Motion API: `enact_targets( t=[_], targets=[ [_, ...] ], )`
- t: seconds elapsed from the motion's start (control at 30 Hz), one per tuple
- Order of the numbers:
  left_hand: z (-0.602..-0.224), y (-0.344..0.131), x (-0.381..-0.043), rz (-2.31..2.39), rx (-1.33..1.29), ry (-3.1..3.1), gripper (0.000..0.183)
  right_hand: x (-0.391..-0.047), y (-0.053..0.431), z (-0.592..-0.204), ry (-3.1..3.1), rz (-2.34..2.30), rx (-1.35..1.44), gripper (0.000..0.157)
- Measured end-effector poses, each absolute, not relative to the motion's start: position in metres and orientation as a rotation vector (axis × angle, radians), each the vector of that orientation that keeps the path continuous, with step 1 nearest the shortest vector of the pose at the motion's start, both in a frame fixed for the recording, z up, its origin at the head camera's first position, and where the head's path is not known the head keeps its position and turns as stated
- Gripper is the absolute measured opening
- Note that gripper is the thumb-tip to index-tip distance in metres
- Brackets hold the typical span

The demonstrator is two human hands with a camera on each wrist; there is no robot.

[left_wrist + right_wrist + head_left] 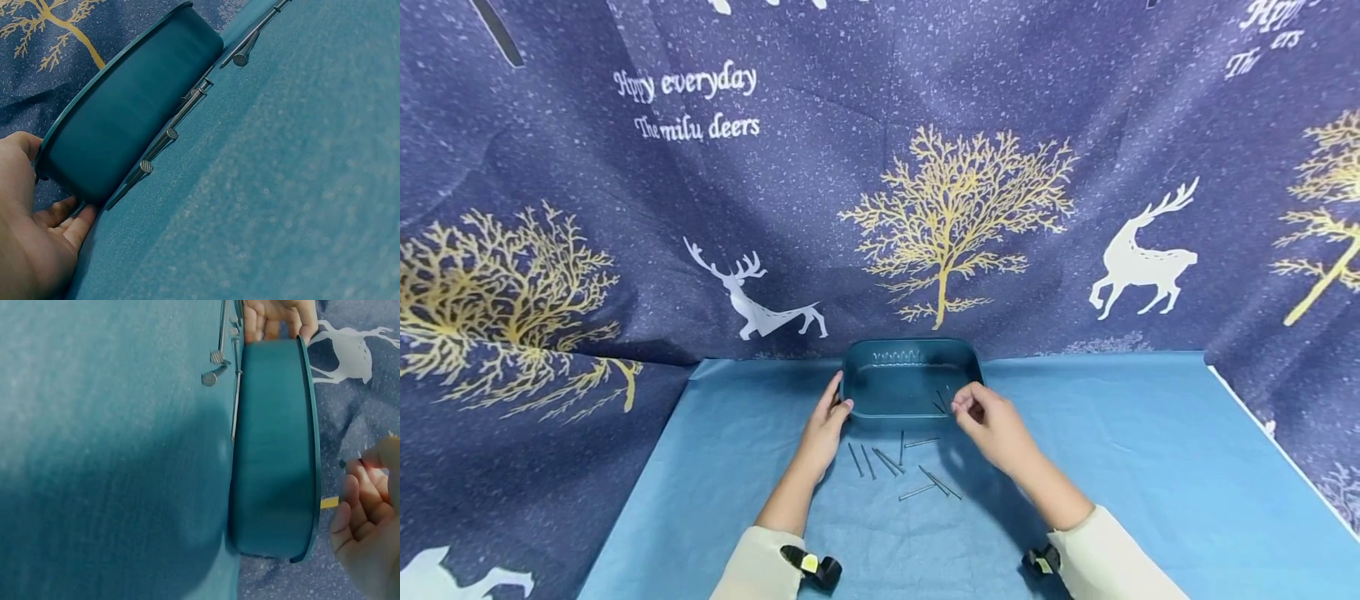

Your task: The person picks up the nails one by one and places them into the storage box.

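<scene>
A teal rectangular plastic tray [887,393] stands at the far side of the table. My left hand [822,435] holds its left end, the thumb by the rim and the fingers against the side and base in the left wrist view. Over the tray's front right corner, my right hand [997,427] pinches a nail [342,464] between thumb and fingertips; most of this nail is hidden. A few dark nails [939,405] show inside the tray below that hand. Several steel nails [889,461] lie loose on the cloth before the tray.
Light blue cloth [700,500] covers the table. A dark blue curtain [820,208] printed with deer and trees hangs right behind the tray. Black straps with small devices [827,573] sit on both sleeves.
</scene>
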State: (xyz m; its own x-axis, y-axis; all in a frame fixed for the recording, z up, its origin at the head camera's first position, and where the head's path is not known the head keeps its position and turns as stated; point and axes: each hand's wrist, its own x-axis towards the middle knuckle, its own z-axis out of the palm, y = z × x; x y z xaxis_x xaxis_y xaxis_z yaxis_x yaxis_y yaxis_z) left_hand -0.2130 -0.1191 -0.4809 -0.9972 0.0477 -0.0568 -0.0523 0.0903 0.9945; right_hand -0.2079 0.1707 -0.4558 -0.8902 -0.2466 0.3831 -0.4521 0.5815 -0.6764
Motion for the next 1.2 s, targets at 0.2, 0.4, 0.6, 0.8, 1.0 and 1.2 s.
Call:
enact_targets(
  t=[0.2, 0.4, 0.6, 0.8, 1.0, 1.2],
  targets=[
    [-0.483, -0.119, -0.215, 2.056, -0.008, 2.276, 0.062, -0.214, 0.171, -0.454, -2.539, 1.192, 0.437, 0.007],
    [-0.506, -0.121, -0.227, 2.07, -0.015, 2.28, 0.061, -0.221, 0.171, -0.454, -2.543, 1.163, 0.375, 0.009],
    [-0.516, -0.121, -0.23, 2.068, -0.017, 2.304, 0.06, -0.225, 0.17, -0.453, -2.555, 1.16, 0.348, 0.006],
    [-0.517, -0.121, -0.23, 2.077, -0.021, 2.312, 0.059, -0.229, 0.17, -0.454, -2.579, 1.142, 0.342, 0.005],
    [-0.518, -0.121, -0.23, 2.102, -0.004, 2.294, 0.06, -0.232, 0.17, -0.456, -2.575, 1.132, 0.353, 0.005],
    [-0.518, -0.12, -0.23, 2.08, -0.017, 2.314, 0.059, -0.234, 0.171, -0.457, -2.588, 1.146, 0.334, 0.006]
  ],
)
